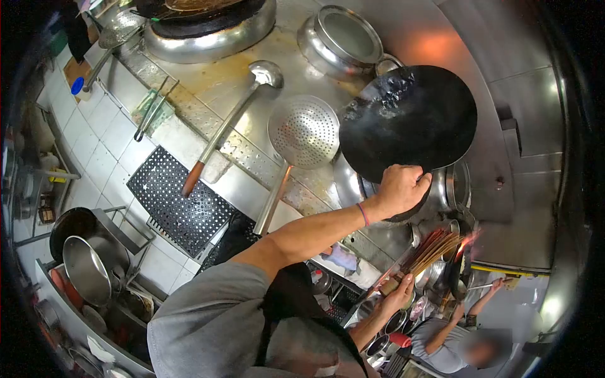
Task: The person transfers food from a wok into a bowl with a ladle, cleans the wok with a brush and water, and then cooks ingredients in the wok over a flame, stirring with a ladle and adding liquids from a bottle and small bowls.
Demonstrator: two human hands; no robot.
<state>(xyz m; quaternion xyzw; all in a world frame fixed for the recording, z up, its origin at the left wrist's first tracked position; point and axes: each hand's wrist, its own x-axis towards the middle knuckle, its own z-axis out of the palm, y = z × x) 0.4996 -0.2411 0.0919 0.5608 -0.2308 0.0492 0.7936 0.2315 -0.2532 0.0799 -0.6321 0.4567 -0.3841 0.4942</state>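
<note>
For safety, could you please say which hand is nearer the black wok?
Left: the left hand grips the wok at its edge; the right hand, farther away, holds a brush.

One held wok point(409, 123), one bamboo brush point(433, 253), two wearer's hands point(401, 189) point(399, 293), one wood-handled ladle point(222, 131), two strainers point(304, 133) point(121, 28), one co-worker point(438, 342)

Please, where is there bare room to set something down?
Bare steel counter lies between the long wooden-handled steel ladle and the large round silver ring, and between that ladle and the round silver pot. Around the brown bamboo brush, metal bowls crowd closely.
</note>
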